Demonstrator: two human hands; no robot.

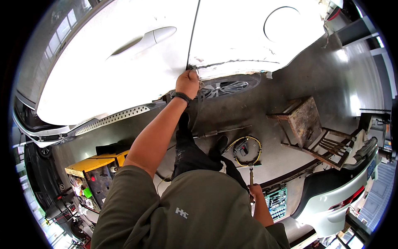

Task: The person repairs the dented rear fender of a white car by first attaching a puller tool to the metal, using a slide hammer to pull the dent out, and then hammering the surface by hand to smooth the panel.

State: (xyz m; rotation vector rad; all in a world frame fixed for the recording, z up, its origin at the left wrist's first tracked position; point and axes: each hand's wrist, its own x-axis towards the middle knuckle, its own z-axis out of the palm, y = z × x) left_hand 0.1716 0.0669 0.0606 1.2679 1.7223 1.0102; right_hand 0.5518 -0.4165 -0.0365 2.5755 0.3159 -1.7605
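Observation:
My left hand [188, 84], with a dark band at the wrist, reaches up to the lower end of the seam between the white car door [137, 74] and the rear panel [244, 41]. Its fingers are closed; what they pinch at the torn edge is hidden. A dark strip [197, 112] hangs just below it. Along the rear panel's bottom runs a cracked, uneven line, with the wheel [226, 88] underneath. Down at my right side, my right hand [255, 191] is wrapped round the handle of a hammer [251, 176] with a thin dark crosswise head.
A worn wooden stool [304, 120] lies on the floor to the right. Near my feet is a coiled yellow hose [260, 145]. A green socket set case [277, 203] and a detached bumper [331, 207] are at lower right. A yellow-topped tool cart [95, 164] stands left.

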